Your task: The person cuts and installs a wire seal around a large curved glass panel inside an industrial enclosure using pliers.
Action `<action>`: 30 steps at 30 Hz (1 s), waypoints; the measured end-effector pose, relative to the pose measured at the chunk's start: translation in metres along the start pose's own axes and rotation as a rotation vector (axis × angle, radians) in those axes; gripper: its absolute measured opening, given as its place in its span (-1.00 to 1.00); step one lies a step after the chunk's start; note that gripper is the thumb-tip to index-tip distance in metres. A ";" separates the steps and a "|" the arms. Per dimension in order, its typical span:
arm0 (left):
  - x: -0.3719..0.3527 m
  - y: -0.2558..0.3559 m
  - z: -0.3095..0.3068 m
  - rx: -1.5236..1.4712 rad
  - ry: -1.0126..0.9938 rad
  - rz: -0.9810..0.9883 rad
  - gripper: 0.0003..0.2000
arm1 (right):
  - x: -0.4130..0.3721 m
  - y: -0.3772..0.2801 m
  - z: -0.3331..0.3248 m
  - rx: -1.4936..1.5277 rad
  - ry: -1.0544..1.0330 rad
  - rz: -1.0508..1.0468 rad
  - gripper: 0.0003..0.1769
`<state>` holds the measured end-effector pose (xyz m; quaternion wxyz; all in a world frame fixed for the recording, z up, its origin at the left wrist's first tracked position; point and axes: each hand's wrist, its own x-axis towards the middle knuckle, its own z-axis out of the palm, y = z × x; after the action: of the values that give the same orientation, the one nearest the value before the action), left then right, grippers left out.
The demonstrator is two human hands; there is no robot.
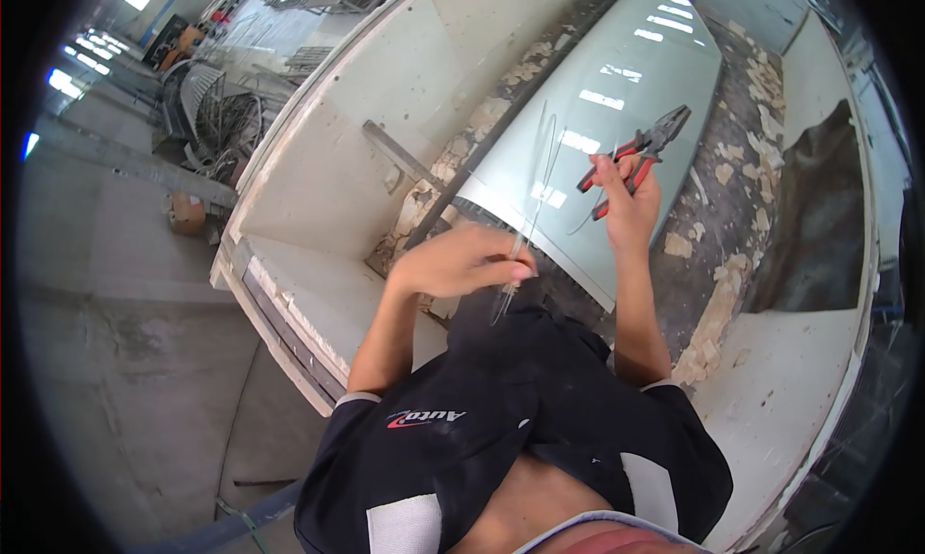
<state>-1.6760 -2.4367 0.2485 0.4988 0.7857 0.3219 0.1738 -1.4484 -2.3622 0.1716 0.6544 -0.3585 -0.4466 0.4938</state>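
Observation:
My left hand (467,262) is closed around several thin, bent lengths of wire (546,169), which stick out above and below the fingers. It hovers in front of my dark shirt. In my right hand (631,202) is a pair of pliers (663,133) with red and black handles, its jaws pointing up and away to the right. A thin curved strand hangs near the pliers' handles; where it ends in my fingers I cannot make out. Below both hands lies a long pale green glass panel (665,67) with light reflections on it.
Worn pale walls (356,101) enclose the panel on both sides. Peeling flakes (723,284) litter the dark floor around it. A dark sheet (814,231) leans against the right wall. A short bar (403,156) juts from the left wall. A cardboard box (187,213) and metal scrap are outside.

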 end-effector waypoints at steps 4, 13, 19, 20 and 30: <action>-0.048 0.004 -0.024 -0.408 0.326 -0.035 -0.70 | 0.012 -0.004 -0.051 -0.021 0.133 -0.007 -0.76; -0.108 -0.038 -0.095 -0.951 1.002 0.183 -0.70 | -0.011 -0.059 -0.161 -0.405 0.116 -0.056 -0.75; -0.186 -0.161 -0.152 -0.748 1.570 0.008 -0.72 | -0.029 -0.086 -0.206 -0.819 0.257 -0.138 -0.70; -0.204 -0.187 -0.156 -0.700 1.598 -0.183 -0.69 | -0.034 -0.090 -0.210 -0.831 0.274 -0.122 -0.70; -0.183 -0.399 -0.005 0.661 0.340 -1.191 -0.24 | -0.072 -0.132 -0.218 -0.521 0.117 -0.106 -0.75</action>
<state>-1.9451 -2.4397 -0.0978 0.1871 0.5479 0.8071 -0.1157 -1.2088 -2.4717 0.2004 0.5897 -0.5187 -0.5381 0.3061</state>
